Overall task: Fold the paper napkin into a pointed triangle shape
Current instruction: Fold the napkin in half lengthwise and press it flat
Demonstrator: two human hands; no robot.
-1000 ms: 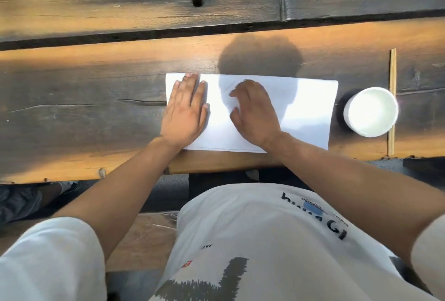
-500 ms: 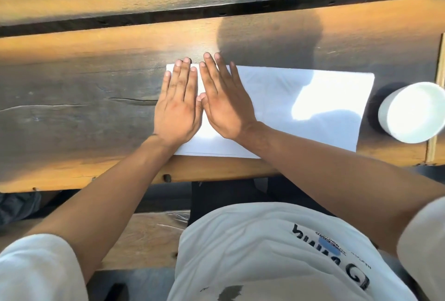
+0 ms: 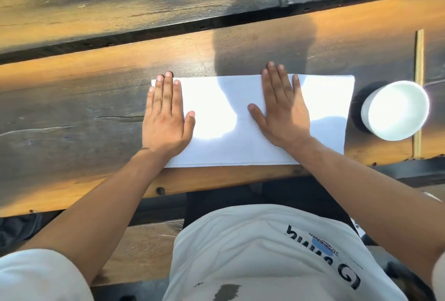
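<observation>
paper napkin [image 3: 224, 118]: flat white rectangle, long axis running left to right under both palms | left hand [image 3: 166, 118]: straight fingers pressing its left end | right hand [image 3: 281, 113]: straight fingers pressing right of centre, grasping nothing | free right corners lie beyond the right fingers, likely nearer for that hand's diagonal fold

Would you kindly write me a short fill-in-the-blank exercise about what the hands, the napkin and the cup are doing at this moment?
1. Both hands lie flat on the white paper ____.
2. The left hand presses the napkin at its ____ end.
3. The white cup stands on the wooden table just beyond the napkin's ____ edge, apart from the right hand.
4. The napkin's outline is a ____, not yet a triangle.

Missing words: napkin; left; right; rectangle
</observation>
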